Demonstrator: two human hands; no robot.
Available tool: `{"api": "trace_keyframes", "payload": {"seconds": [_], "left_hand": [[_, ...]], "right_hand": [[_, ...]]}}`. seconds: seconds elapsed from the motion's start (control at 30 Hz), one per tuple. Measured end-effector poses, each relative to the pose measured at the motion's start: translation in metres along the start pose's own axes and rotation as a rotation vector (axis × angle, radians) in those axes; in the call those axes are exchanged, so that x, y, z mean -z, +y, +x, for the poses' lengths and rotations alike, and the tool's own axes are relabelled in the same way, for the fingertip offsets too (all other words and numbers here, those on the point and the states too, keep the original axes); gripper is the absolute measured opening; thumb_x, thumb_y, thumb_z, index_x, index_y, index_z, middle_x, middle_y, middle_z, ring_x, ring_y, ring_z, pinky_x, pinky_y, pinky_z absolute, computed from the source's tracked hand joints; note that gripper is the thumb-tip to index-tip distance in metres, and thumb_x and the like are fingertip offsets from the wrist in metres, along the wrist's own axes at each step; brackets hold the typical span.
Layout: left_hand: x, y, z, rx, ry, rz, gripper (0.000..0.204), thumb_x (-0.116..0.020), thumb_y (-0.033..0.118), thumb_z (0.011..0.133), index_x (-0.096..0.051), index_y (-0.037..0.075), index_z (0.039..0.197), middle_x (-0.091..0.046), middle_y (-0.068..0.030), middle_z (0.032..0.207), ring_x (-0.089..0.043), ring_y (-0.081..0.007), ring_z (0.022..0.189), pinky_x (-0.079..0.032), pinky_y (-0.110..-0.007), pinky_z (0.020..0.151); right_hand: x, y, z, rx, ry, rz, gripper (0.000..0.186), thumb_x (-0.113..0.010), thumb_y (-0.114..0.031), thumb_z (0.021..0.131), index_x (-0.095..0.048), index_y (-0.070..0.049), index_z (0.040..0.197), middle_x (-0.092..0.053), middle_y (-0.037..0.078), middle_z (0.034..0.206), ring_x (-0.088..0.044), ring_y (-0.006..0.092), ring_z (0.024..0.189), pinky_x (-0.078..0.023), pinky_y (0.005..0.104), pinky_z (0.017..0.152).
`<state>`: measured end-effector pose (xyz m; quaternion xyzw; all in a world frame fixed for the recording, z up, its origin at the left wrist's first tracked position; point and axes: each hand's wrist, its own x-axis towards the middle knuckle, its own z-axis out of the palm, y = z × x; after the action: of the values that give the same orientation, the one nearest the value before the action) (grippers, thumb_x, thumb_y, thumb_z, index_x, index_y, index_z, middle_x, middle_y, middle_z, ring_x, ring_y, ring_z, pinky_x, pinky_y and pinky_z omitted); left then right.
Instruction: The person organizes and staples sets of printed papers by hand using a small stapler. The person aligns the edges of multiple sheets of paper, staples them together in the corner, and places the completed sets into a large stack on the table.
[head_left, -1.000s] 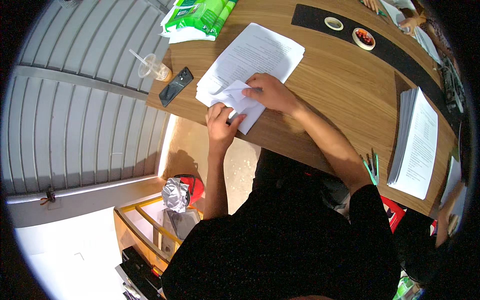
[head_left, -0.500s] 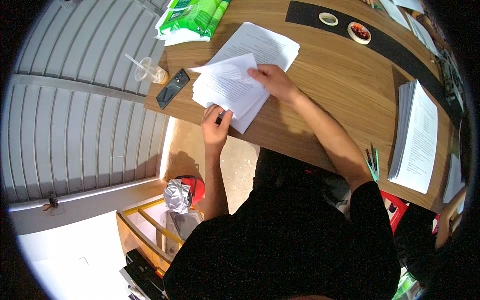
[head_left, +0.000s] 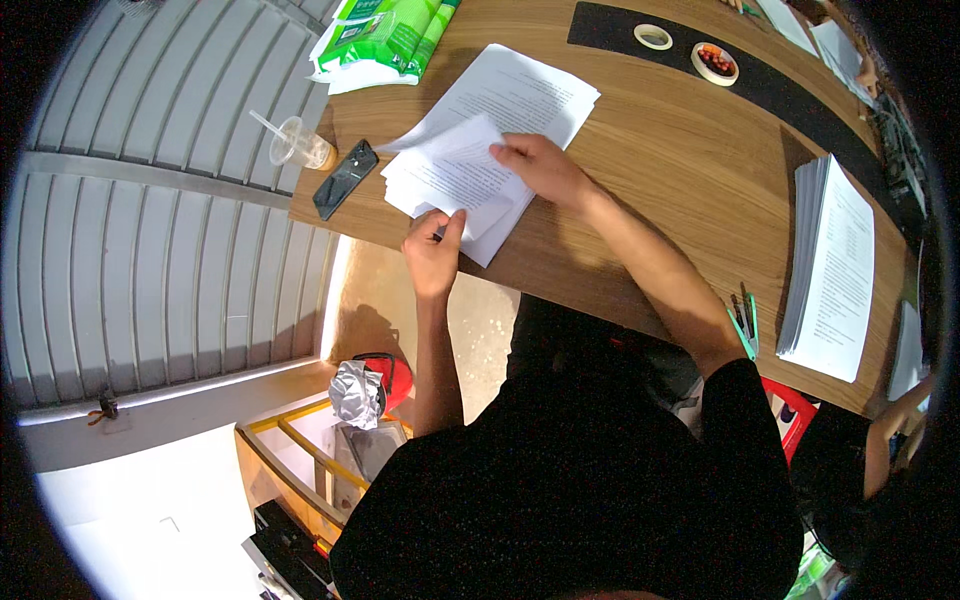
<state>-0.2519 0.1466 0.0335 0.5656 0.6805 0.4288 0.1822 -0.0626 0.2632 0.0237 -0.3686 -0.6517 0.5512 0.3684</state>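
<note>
Several printed paper sheets (head_left: 462, 168) are held bent above a pile of printed pages (head_left: 530, 85) near the table's left end. My right hand (head_left: 540, 168) grips their right edge, thumb on top. At the near edge, my left hand (head_left: 432, 255) has its thumb and fingers closed on the sheets' lower corner. The sheets' far left corner curls up off the pile. The fingers under the paper are partly hidden.
Left of the pile are a black phone (head_left: 346, 180) and a plastic cup with a straw (head_left: 300, 143). A green package (head_left: 390, 40) lies behind. Rightward are tape rolls (head_left: 653, 37), a paper stack (head_left: 832, 280) and pens (head_left: 744, 318). Another person's arm (head_left: 885, 450) shows far right.
My right hand has shifted slightly left with the sheets. My left hand has risen a little, and the sheets' lower edge now bends up, showing the page beneath.
</note>
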Motion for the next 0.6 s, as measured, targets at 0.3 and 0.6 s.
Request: {"api": "trace_keyframes", "payload": {"seconds": [0.3, 0.6], "left_hand": [[0.005, -0.002, -0.004, -0.216, -0.046, -0.032, 0.022, -0.058, 0.012, 0.09, -0.065, 0.001, 0.108, -0.067, -0.0144, 0.106, -0.061, -0.0292, 0.102, -0.036, -0.044, 0.103], [0.002, 0.001, -0.005, -0.319, -0.167, 0.397, 0.04, -0.067, 0.023, 0.084, -0.063, 0.009, 0.121, -0.05, -0.0117, 0.139, -0.039, -0.0301, 0.135, -0.015, -0.055, 0.113]], "right_hand": [[-0.011, -0.014, -0.015, 0.51, -0.112, -0.571, 0.026, -0.065, -0.021, 0.087, -0.064, -0.003, 0.106, -0.063, 0.014, 0.097, -0.057, 0.0337, 0.097, -0.044, 0.04, 0.087], [-0.008, -0.007, -0.005, 0.169, 0.123, -0.116, 0.028, -0.058, -0.014, 0.094, -0.054, -0.004, 0.12, -0.066, 0.013, 0.089, -0.063, 0.0209, 0.082, -0.049, 0.0323, 0.071]]}}
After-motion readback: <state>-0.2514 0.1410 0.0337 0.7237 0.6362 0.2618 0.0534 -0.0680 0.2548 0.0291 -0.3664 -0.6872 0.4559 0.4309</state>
